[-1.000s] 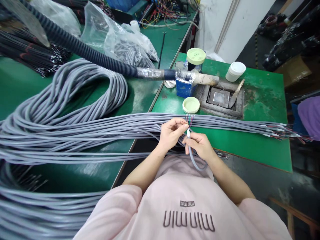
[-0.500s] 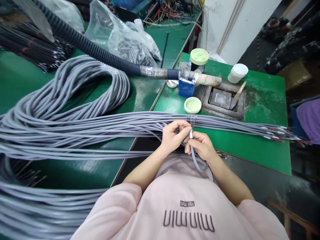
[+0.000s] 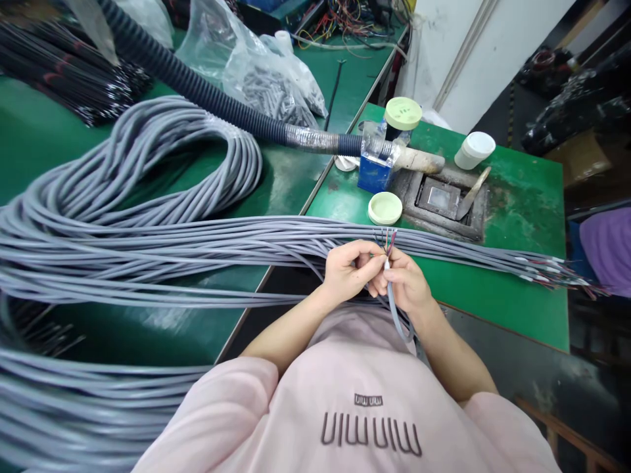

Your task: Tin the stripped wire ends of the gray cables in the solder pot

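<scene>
My right hand (image 3: 407, 282) grips a single grey multicore cable (image 3: 395, 307) just below its white-sleeved end (image 3: 387, 264). Several thin coloured wires (image 3: 388, 242) fan upward from that end. My left hand (image 3: 351, 269) meets the right at the cable tip, its fingertips pinched at the wires, though the fingers partly hide them. The cable's lower length curves down toward my pink sweatshirt (image 3: 369, 407). A long bundle of grey cables (image 3: 207, 242) runs just behind both hands, its stripped ends (image 3: 545, 272) spread at the right.
A large grey cable coil (image 3: 148, 157) and a black corrugated conduit (image 3: 197, 89) lie on the green benches (image 3: 522, 197). Nearby are a pale green lid (image 3: 385, 208), a blue box (image 3: 373, 173), a white tub (image 3: 474, 150), and a square metal pot (image 3: 438, 198).
My hands have drawn closer together around the cable tip and shifted slightly right in the view. The whole scene has also shifted slightly as my head turned.
</scene>
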Demonstrator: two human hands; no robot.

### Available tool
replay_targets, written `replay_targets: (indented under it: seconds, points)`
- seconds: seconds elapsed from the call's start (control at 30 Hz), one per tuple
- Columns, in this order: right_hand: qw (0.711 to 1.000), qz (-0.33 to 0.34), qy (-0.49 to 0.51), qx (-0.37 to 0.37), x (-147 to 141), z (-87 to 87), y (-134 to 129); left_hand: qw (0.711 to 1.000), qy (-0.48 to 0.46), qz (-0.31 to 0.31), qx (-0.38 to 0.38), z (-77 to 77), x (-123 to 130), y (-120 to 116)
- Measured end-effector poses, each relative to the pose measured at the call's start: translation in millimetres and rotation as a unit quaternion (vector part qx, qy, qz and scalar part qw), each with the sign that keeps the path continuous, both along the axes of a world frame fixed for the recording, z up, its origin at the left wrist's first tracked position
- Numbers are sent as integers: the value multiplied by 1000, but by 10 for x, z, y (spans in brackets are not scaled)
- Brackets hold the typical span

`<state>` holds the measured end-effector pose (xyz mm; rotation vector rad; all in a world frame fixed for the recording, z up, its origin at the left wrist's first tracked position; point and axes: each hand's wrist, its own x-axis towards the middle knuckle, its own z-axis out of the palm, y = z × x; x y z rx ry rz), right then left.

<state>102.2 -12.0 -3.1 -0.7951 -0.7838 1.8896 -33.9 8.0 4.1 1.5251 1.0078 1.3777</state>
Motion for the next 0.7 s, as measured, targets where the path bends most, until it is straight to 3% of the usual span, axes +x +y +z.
replay_targets:
  seconds: [0.1,0.17,0.27,0.37,0.43,0.6,0.7]
  points:
    - [1000,-17,-15,6,-15,-24,8,997,-53,-14,-62,-28,19,-18]
    - [999,-23,-34,5,-19,-29,19,997,-50,-16,-50,-49,8,-9]
    - [999,-26,-40,3,-19,-7,41,996,34,7,85,-71,-40,39]
    - [999,-38,-36,-14,-17,34,62,958,136,29,250,-93,-86,102]
    - [998,-51,-33,-32,-15,54,71,933,169,40,315,-119,-99,134]
    - [996,-77,10,-40,-19,43,69,910,176,50,372,-182,-93,164]
    - [993,-108,16,-40,-48,38,71,928,144,36,342,-188,-64,144]
